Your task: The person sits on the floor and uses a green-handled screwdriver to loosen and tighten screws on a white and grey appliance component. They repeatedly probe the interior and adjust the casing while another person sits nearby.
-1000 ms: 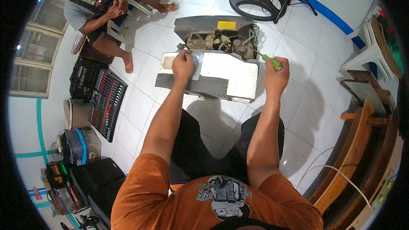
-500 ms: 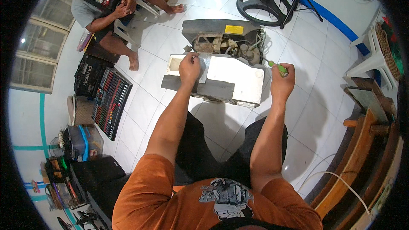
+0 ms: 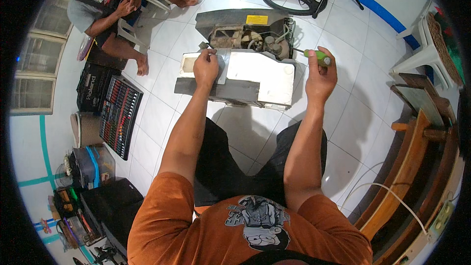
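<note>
Two hands work at one opened appliance [image 3: 240,76] lying on the tiled floor [image 3: 162,113], and that appliance is the landmark for everything else. Far left of it an audio mixer [image 3: 120,115] lies flat, with another person [image 3: 105,7] seated beyond. The left hand [image 3: 206,66] rests on the appliance's pale top panel, fingers pinched together on a small metal part at the panel's upper edge; what part, I cannot tell. At the appliance's right end, the right hand [image 3: 320,76] is clamped around a green-handled screwdriver [image 3: 314,56]. Its long axis runs nearly level, shaft pointing left into the exposed motor and tubing. This looks like a screw being worked at that right corner. Next, the tip must seat squarely while the left hand steadies the panel. Right of the appliance stands wooden furniture [image 3: 417,132].
</note>
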Motion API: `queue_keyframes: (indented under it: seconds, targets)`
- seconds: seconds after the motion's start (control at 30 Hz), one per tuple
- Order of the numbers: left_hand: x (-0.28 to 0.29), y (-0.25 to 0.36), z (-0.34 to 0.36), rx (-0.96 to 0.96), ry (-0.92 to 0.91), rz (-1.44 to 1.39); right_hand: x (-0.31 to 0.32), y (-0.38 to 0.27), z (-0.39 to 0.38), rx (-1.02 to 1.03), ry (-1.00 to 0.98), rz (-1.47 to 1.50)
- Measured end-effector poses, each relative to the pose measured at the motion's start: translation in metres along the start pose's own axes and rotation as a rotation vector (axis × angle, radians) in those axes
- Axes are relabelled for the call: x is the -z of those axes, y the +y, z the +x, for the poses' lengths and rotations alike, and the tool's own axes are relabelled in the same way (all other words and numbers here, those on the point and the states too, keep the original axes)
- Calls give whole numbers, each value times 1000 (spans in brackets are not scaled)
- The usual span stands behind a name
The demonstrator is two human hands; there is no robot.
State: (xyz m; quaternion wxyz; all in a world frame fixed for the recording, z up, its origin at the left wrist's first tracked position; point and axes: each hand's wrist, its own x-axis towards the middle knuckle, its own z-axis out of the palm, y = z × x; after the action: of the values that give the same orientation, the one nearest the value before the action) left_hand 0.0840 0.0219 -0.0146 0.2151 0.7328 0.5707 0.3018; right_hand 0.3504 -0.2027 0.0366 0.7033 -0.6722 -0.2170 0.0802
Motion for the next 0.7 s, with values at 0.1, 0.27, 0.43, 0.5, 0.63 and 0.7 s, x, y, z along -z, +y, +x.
queue_keyframes:
  seconds: [0.1, 0.27, 0.43, 0.5, 0.63, 0.7]
  targets:
    - [1, 1, -3, -1, 17, 11, -4, 10, 1, -73, -71, -126]
    - [-2, -10, 1, -23, -20, -31, -7, 7, -3, 25, -68, -199]
    - [-17, -36, 13, -8, -50, -187, 18, -13, 15, 76, 264, 313]
    - [-18, -42, 15, -85, -72, -217, 59, -11, 30, 35, 369, 421]
    - [-13, -42, 16, -91, -38, -155, 153, 44, 41, 28, 254, 120]
    - [-12, -40, 16, -168, -38, -200, 199, 88, -2, -147, 193, -373]
